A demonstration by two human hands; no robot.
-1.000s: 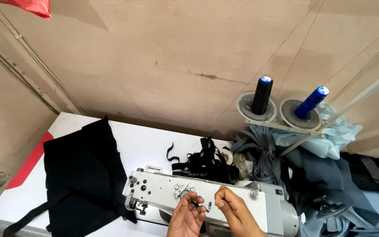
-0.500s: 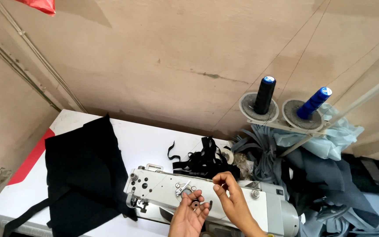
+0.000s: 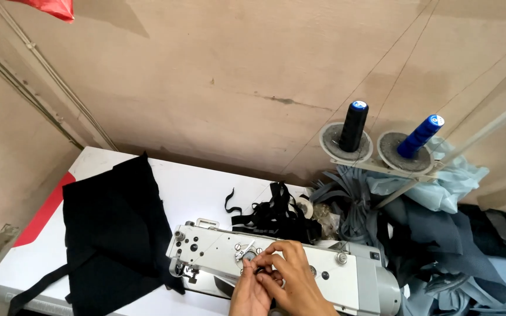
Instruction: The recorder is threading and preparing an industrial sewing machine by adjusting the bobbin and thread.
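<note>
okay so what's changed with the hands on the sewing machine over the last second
The right hand moved left and closed in over the left hand; both hands now pinch together at the small round knob on the front of the sewing machine, where a second ago they were slightly apart. Whether thread is gripped is too small to tell. The black fabric, the tangle of black straps and the two thread cones stayed put.
</note>
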